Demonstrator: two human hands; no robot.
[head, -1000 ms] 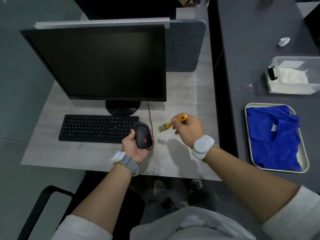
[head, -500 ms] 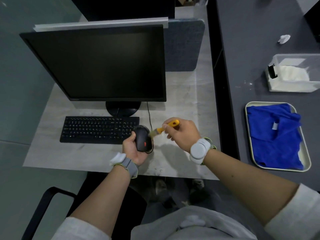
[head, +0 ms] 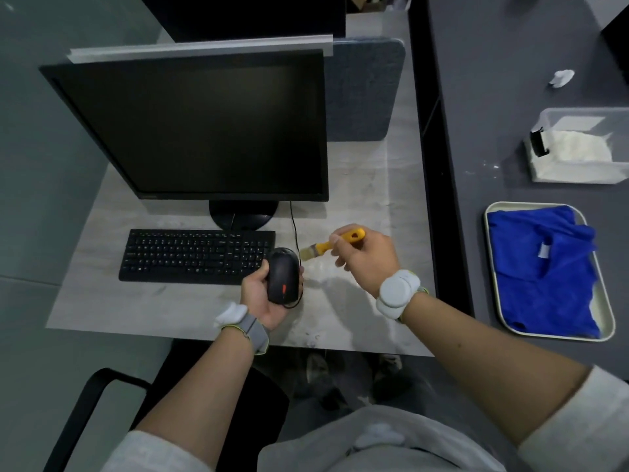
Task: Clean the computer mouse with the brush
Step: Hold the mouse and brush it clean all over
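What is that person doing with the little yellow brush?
The person is cleaning a computer mouse. The left hand holds the black mouse up off the desk, beside the keyboard. The right hand holds the yellow brush, its bristles right by the mouse's far end.

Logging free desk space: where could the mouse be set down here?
Bare patch right of the keyboard, under the right hand; another in front of the keyboard to the desk edge. The tray is filled by the blue cloth.
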